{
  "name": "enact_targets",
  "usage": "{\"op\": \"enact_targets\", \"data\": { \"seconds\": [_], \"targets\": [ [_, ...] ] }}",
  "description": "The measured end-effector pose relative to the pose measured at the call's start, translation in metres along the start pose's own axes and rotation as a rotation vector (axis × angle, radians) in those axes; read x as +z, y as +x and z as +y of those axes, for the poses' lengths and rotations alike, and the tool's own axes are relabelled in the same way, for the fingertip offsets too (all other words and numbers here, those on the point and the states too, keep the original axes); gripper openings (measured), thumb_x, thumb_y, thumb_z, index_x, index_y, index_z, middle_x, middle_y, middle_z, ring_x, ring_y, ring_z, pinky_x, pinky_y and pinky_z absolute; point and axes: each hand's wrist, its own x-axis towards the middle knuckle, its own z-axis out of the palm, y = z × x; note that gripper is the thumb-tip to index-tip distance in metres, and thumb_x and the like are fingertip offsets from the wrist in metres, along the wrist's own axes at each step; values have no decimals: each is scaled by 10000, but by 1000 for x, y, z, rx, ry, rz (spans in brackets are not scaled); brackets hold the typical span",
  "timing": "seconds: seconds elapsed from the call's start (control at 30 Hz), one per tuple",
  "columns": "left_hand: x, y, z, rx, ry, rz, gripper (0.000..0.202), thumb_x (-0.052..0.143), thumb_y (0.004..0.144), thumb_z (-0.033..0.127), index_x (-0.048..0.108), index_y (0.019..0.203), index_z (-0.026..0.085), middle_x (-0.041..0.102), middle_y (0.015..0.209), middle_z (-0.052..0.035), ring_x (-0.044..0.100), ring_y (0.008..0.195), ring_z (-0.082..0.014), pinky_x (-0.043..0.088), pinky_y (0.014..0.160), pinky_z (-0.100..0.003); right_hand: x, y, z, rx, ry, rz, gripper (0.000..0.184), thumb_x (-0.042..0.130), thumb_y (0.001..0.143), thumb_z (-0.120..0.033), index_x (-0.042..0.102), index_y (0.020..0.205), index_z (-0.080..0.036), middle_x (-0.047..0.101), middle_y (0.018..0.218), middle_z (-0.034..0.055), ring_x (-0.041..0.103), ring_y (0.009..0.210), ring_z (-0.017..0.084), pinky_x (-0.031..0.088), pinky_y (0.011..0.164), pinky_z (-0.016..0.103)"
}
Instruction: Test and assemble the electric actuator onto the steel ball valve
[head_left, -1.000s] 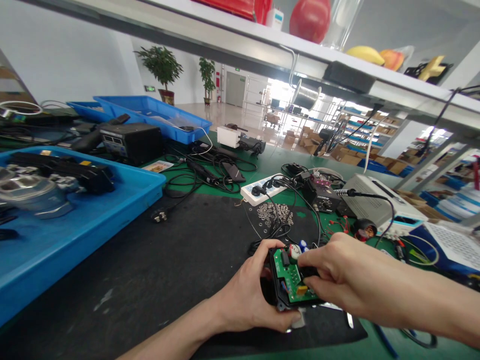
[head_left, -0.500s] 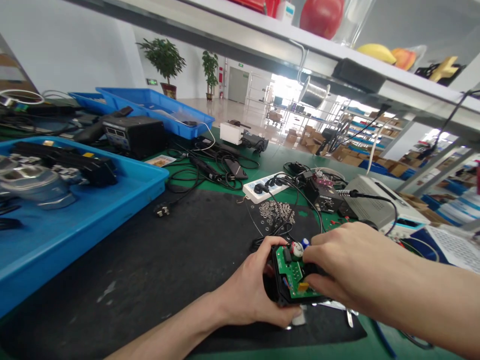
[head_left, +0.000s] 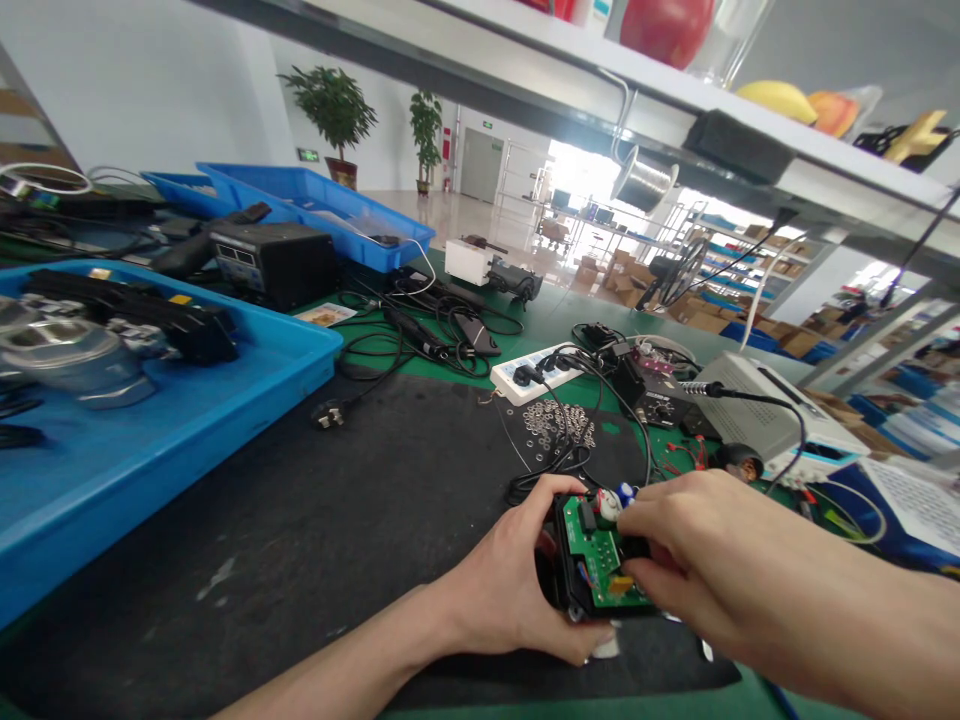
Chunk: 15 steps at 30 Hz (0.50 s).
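My left hand is wrapped round a black housing, its thumb and fingers on opposite sides. A green circuit board sits in the housing, tilted towards me. On the board are a round white-and-red part, a blue capacitor and a yellow component. My right hand reaches over the board's right side, fingers closed. Something dark shows between its thumb and fingers, largely hidden, so its kind is unclear.
Beyond my hands are a white power strip, many small metal nuts or rings and tangled cables. A blue tray with metal parts stands left. To the right are a soldering station and a grey instrument. A shelf crosses overhead.
The whole view has shifted slightly, so most things appear a little further right. Both hands keep nearly the same hold on the housing and over the board.
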Motion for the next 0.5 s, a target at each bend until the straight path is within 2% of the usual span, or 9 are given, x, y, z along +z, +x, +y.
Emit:
{"op": "enact_targets", "data": {
  "seconds": [0.23, 0.5],
  "targets": [
    [2, 0, -1, -17, -16, -2, 900, 913, 620, 267, 371, 1338, 302, 670, 1124, 26, 665, 957, -188, 537, 862, -308, 0, 0, 5, -69, 46, 50, 193, 585, 863, -264, 725, 735, -226, 693, 695, 51, 539, 524, 155, 319, 510, 274],
    [2, 1, -2, -11, -33, 12, 896, 921, 621, 270, 386, 1339, 304, 670, 1184, 18, 659, 996, -192, 538, 897, -316, 0, 2, 10, -134, 37, 90, 162, 611, 848, -236, 755, 773, -232, 709, 711, 51, 635, 608, 192, 359, 547, 280]
  ]
}}
